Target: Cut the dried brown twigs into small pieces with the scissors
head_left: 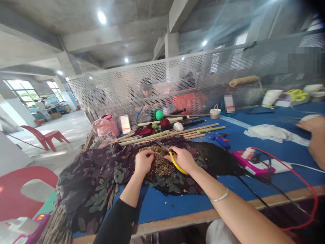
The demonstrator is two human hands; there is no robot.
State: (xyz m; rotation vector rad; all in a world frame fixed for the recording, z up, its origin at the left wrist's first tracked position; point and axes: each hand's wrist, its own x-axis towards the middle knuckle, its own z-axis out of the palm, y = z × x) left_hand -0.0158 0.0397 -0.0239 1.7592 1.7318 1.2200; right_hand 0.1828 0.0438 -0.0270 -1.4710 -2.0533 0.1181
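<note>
My left hand (143, 162) is closed in a pinch on the heap of brown chopped plant bits (158, 162), which lies on a dark floral cloth (101, 176). My right hand (182, 159) grips yellow-handled scissors (175, 161), blades pointing up-left over the heap. Both hands sit close together at the middle of the blue table (162, 203). What the left fingers pinch is too small to name.
Long bamboo sticks (172, 133) lie behind the cloth, with a pink water bottle (104, 130), a green ball (159, 115) and a blue glue gun (220, 139). A pink device (250, 162) with red and black cables sits right. Another person's arm (315, 139) is at far right. Red chairs stand left.
</note>
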